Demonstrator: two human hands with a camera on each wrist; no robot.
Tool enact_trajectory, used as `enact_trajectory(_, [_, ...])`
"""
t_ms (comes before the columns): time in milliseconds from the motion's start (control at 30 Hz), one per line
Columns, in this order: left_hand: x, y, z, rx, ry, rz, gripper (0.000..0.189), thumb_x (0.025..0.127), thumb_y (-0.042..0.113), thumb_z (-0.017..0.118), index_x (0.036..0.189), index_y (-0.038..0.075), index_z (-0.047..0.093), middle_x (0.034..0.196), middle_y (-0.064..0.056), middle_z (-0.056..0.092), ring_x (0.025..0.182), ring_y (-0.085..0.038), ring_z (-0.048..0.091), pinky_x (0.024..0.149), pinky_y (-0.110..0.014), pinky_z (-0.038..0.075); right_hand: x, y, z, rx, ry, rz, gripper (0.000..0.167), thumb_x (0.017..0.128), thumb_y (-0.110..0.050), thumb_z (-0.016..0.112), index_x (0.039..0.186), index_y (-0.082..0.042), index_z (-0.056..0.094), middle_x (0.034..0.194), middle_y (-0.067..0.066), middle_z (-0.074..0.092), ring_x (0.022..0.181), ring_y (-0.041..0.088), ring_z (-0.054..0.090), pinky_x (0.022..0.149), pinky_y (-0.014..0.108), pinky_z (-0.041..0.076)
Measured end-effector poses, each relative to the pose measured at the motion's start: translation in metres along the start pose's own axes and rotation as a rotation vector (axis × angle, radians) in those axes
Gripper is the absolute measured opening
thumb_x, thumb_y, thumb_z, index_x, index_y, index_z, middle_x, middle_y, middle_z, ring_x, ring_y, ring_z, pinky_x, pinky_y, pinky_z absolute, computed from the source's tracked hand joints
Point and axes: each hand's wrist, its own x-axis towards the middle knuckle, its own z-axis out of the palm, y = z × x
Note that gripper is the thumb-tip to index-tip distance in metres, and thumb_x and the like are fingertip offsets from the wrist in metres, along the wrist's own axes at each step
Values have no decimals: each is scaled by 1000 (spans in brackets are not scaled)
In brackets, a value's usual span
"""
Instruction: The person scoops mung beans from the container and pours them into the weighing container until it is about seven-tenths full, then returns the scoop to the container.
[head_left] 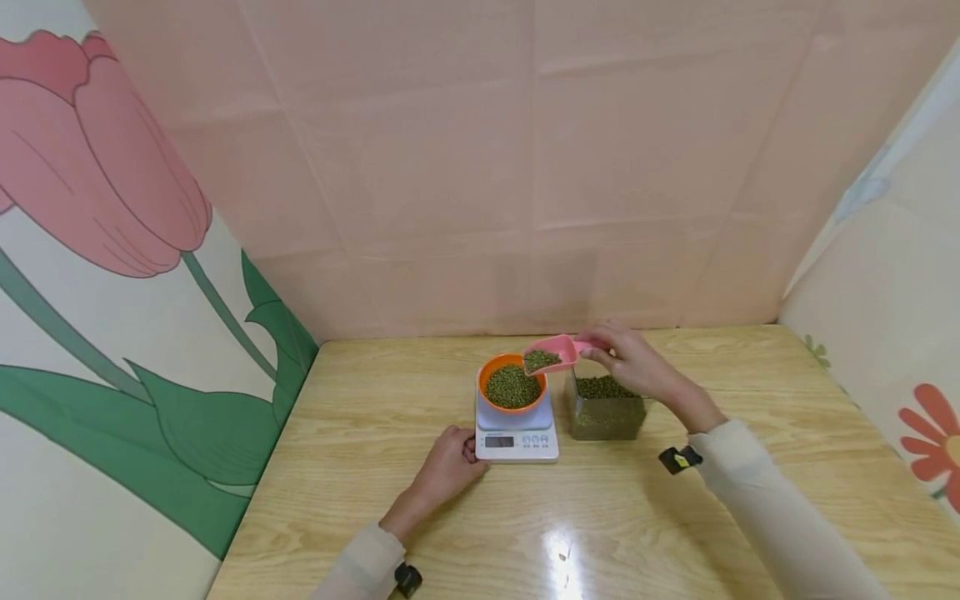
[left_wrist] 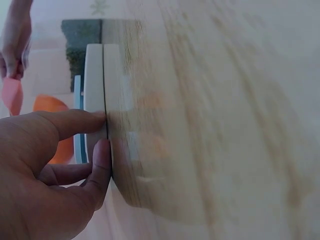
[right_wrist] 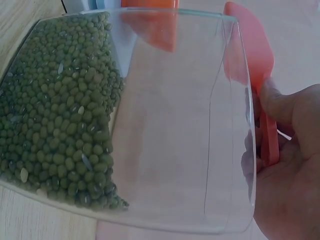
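My right hand (head_left: pixel 626 360) grips the handle of a pink scoop (head_left: pixel 564 350), which carries green mung beans and is held over the right rim of an orange bowl (head_left: pixel 482 385). More mung beans (head_left: pixel 513 387) lie in the bowl, which stands on a white kitchen scale (head_left: pixel 517 448). With thumb and curled fingers, my left hand (head_left: pixel 448 463) holds the scale's front left corner; the left wrist view shows the fingertips against its edge (left_wrist: pixel 95 95). The digits on the scale's display are too small to read.
Right of the scale, below my right hand, stands a clear container (head_left: pixel 607 421) partly filled with mung beans (right_wrist: pixel 60 110). All this rests on a wood-grain table (head_left: pixel 360 417). A pinkish sheet (head_left: pixel 450 167) hangs behind it, with flower-painted panels (head_left: pixel 97 167) on both sides.
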Motion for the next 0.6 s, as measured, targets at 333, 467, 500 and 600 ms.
enact_trajectory(333, [0, 0, 0, 11, 4, 2, 32, 87, 6, 83, 116, -3, 72, 96, -7, 57, 84, -12, 54, 68, -18, 49, 6, -10, 2, -37, -38, -21, 21, 103, -10, 67, 122, -2, 73, 110, 9, 71, 101, 24, 61, 87, 45, 53])
enact_trajectory(467, [0, 0, 0, 8, 1, 3, 33, 87, 6, 83, 116, -3, 71, 96, -7, 57, 84, -13, 54, 68, -18, 49, 8, -12, 3, -57, -52, -39, 21, 103, -9, 67, 123, -2, 73, 113, 10, 72, 105, 25, 63, 90, 48, 55])
enact_trajectory(500, [0, 0, 0, 7, 1, 4, 33, 87, 6, 83, 116, -3, 71, 96, -7, 57, 85, -13, 54, 68, -18, 49, 8, -13, 3, -62, -57, -43, 22, 103, -9, 68, 123, -2, 73, 114, 11, 73, 106, 26, 64, 91, 49, 56])
enact_trajectory(600, [0, 0, 0, 9, 2, 6, 32, 87, 6, 83, 116, -3, 71, 96, -7, 57, 84, -12, 54, 68, -18, 49, 9, -15, 4, -71, -67, -53, 23, 102, -8, 69, 124, -1, 72, 118, 14, 73, 111, 30, 65, 96, 53, 56])
